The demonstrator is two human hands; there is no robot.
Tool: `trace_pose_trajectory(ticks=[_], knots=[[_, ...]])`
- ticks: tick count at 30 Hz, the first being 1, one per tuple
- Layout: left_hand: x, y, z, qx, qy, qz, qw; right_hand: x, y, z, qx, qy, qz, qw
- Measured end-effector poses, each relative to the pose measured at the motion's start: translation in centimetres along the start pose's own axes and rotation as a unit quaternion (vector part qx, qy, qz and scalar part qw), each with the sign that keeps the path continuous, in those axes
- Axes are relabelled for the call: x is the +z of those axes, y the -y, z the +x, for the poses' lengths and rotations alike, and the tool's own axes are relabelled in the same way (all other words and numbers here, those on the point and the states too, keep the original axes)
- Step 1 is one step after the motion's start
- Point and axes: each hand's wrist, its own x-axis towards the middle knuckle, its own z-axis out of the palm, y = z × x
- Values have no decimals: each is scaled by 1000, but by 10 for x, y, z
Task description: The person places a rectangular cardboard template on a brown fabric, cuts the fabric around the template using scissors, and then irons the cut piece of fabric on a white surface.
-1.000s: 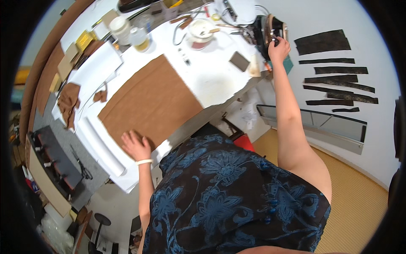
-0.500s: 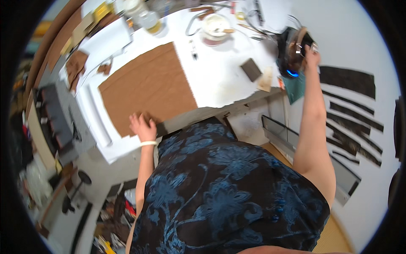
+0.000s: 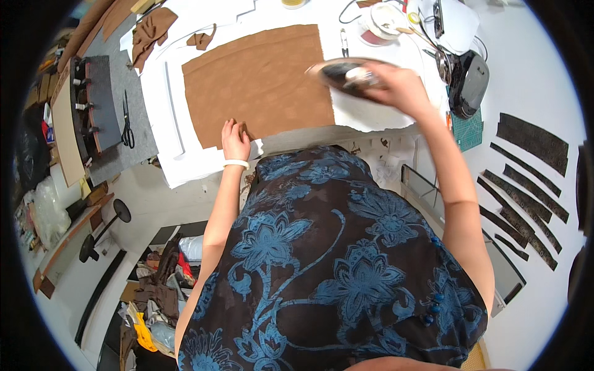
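Observation:
A piece of brown cloth (image 3: 260, 86) lies fairly flat on the white-covered table, its right edge straight. My left hand (image 3: 236, 142) rests on the cloth's near edge with fingers stretched out, open and holding nothing. In my right hand (image 3: 399, 89), closed round the handle, is a cordless clothes iron (image 3: 337, 75), smeared by motion. The iron's tip reaches over the cloth's right edge. Whether its sole touches the cloth I cannot tell. Back at the right stands the iron's dark base (image 3: 470, 86), with nothing on it.
Beyond the iron stand a white tub (image 3: 382, 28) and a narrow dark-and-white tool (image 3: 344, 43). Crumpled brown scraps (image 3: 151, 37) lie at the far left, black scissors (image 3: 127, 123) on the grey surface. A green cutting mat (image 3: 468, 135) sits below the base; dark strips (image 3: 532, 145) are at the right.
My right hand has lifted the iron off its base and brought it left to the cloth's right edge. My left hand still lies on the near edge. The whole view has shifted.

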Motion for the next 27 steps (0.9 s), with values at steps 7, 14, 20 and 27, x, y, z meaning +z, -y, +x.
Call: trace_pose_trajectory(ticks=[7,14,20,27], knots=[[-10,19,-11,21,-7,-11,1000,130,88,75,-150,131,-5,980],[-19,-2,-15,130,122,-21,984,153,105,80,-146,154,-13,977],[-13,-1,-20,113,164,29,980,147,98,88,-143,139,-18,980],[-13,-2,-20,108,172,32,979,147,86,91,-164,116,-23,979]])
